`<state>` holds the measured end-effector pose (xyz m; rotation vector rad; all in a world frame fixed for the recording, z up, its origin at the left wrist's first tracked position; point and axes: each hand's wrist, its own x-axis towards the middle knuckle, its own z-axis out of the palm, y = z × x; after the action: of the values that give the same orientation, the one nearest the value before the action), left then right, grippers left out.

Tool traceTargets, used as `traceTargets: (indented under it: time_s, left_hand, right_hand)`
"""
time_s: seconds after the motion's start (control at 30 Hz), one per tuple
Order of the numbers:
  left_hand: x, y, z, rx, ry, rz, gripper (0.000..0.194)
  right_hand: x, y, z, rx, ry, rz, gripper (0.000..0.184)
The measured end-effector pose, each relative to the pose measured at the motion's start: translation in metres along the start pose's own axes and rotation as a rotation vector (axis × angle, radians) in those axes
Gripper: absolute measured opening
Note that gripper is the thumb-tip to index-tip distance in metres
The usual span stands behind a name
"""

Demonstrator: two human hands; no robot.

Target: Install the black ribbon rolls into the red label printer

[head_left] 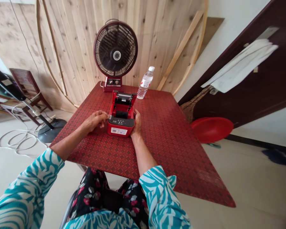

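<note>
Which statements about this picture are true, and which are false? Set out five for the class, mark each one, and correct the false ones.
1. The lid of the red device is raised. True.
2. The bottle is lying on its side. False: the bottle stands upright.
3. The right hand is against the device's right side. True.
4. The left hand is on the fan. False: the left hand is at the device's left side.
5. The fan stands beyond the device, near the wooden boards. True.

Teal-and-white swirl-patterned sleeves [25, 187].
</note>
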<state>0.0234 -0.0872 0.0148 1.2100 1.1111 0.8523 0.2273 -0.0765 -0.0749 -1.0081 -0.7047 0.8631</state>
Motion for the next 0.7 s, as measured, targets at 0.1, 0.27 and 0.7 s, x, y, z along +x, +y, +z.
traceTargets:
  time_s: [0.1,0.27,0.7]
  left_hand:
    - [0.003,0.017,-0.003,0.199,0.053,0.267,0.015]
    - [0.032,0.042,0.008,0.516,-0.104,0.465,0.01]
    - [0.096,0.062,0.046,0.948,-0.459,0.317,0.024]
  right_hand:
    - [-0.002,-0.005,-0.002,-0.133,-0.005,-0.027,0.049]
    - [-0.004,-0.008,-0.004,-0.235,-0.035,-0.067,0.049]
    - [-0.004,-0.011,-0.002,-0.223,-0.034,-0.065,0.043]
